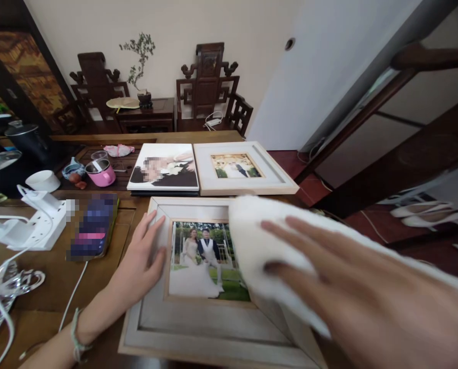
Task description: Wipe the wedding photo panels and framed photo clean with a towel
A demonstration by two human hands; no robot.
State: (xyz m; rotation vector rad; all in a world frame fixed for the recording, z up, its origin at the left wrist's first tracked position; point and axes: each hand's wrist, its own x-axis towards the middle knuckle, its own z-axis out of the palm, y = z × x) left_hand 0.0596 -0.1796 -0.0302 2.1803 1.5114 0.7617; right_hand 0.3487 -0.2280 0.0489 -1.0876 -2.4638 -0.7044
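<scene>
A framed photo (204, 261) of a couple, with a wide pale mat and light wood border, lies flat on the table in front of me. My left hand (142, 261) rests on the frame's left side, its fingers spread. Over the frame's right part is a white cloth (252, 241), which hides that side of the photo. My right hand (352, 287), somewhat blurred, presses on this cloth with its fingers stretched across it. A second framed photo (248, 169) and a white-and-black photo album or panel (165, 169) lie just beyond.
To the left lie a phone (94, 225), a white power strip (44, 225) with cables and a clear glass-like object (17, 282). Farther back stand a pink cup (100, 173), a white cup (42, 181) and a dark kettle (27, 141). Wooden chairs (209, 77) are against the wall.
</scene>
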